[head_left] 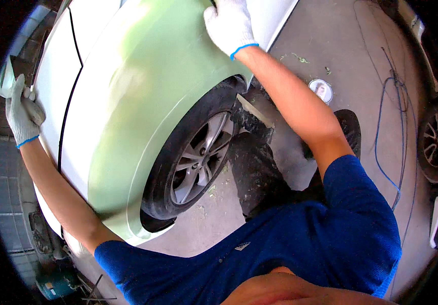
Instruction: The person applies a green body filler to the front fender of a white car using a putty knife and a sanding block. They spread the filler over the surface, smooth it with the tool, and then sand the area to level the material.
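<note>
My left hand, in a white knit glove with a blue cuff, is at the far left beside the car's white panel. Its fingers curl, and its thumb lies against a pale greenish flat piece that it grips. At the top, my right hand, gloved the same way, is over the upper part of the fender. The picture's edge cuts off its fingertips, so whatever they hold is hidden. Pale green patches with whitish smears cover the fender. Below its arch sits the wheel, with silver spokes and a black tyre.
On the concrete floor stands a round white-topped can, near my right forearm. Blue and dark cables trail along the right. Another car's wheel is at the far right. A green cylindrical machine sits at lower left.
</note>
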`<state>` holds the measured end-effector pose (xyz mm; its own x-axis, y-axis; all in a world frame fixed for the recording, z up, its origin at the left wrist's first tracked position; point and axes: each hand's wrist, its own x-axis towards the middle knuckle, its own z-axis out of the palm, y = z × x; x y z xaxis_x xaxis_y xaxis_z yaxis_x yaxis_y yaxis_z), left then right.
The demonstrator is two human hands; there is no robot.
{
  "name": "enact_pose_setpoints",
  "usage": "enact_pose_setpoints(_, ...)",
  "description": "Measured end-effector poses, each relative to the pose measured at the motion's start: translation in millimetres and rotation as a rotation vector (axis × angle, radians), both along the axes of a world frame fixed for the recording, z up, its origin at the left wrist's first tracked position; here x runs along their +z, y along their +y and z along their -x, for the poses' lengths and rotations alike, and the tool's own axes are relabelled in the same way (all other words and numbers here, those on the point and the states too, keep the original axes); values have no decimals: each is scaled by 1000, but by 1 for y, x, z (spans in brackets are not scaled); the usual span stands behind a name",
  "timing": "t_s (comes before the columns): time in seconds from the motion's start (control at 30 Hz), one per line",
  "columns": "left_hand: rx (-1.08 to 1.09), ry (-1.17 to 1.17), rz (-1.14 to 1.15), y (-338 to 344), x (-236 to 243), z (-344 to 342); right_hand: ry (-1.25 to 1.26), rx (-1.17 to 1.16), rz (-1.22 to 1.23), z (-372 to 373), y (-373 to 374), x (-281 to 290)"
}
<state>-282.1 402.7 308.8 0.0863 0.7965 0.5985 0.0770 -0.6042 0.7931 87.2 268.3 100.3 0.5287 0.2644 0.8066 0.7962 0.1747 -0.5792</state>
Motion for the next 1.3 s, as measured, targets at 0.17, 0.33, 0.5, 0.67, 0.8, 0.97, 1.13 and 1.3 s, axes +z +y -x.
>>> enact_pose_setpoints(0.17, 61, -51, -73, -14, -5, -19, -28, 63, 1, 46, -20, -5)
enact_pose_setpoints(0.33, 134, 32, -9, -19, -5, -13, -122, 155, 60, 92, -35, -12)
enact_pose_setpoints(0.5, 156, 18, -55, -22, -8, -21, -131, 285, 123, 151, -66, -4)
enact_pose_setpoints(0.67, 54, 50, 53, -12, -6, 3, -140, 586, 207, 168, -93, 14)
enact_pose_setpoints(0.8, 104, 47, 8, -10, -1, 11, -150, 369, -37, 86, -89, 16)
enact_pose_setpoints(0.97, 71, 57, 11, 4, -4, 7, -91, 27, 13, -72, -17, -11)
enact_pose_setpoints(1.13, 128, 165, -21, 14, -5, 23, 0, -53, 80, -97, 7, -2)
enact_pose_setpoints(1.3, 138, 51, -78, -3, -10, 0, 32, -77, 106, -92, 23, 2)
